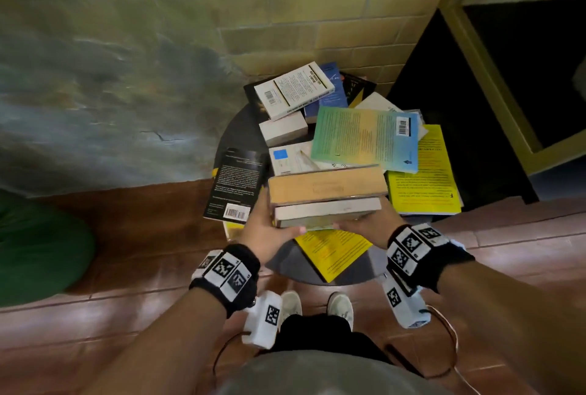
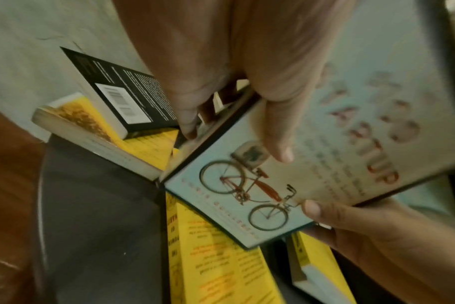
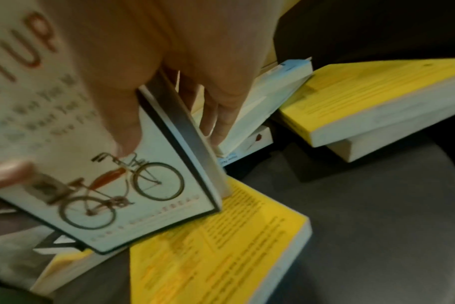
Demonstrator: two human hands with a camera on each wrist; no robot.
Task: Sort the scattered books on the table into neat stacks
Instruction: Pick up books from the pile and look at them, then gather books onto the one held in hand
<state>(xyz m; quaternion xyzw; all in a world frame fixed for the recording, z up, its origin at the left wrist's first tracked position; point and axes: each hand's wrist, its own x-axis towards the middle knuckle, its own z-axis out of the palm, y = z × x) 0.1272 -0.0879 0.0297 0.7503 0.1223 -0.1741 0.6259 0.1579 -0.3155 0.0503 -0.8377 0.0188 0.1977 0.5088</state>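
I hold a stack of two books (image 1: 326, 195) a little above the round dark table (image 1: 301, 268), page edges facing me. My left hand (image 1: 263, 226) grips its left end and my right hand (image 1: 367, 220) its right end. In the wrist views the lower book's bicycle cover (image 2: 247, 197) (image 3: 122, 195) faces down, with both thumbs pressed on it and the fingers curled over the stack's sides. Below lies a yellow book (image 1: 333, 252). Scattered around are a black book (image 1: 236, 185), a green-blue book (image 1: 364, 138), a yellow book (image 1: 425, 172) and a white book (image 1: 295, 90).
Several more books overlap at the table's back by the brick wall (image 1: 317, 14). A green cushion (image 1: 38, 252) lies on the floor at the left. A dark cabinet (image 1: 475, 93) stands close on the right. Bare table shows at the near edge.
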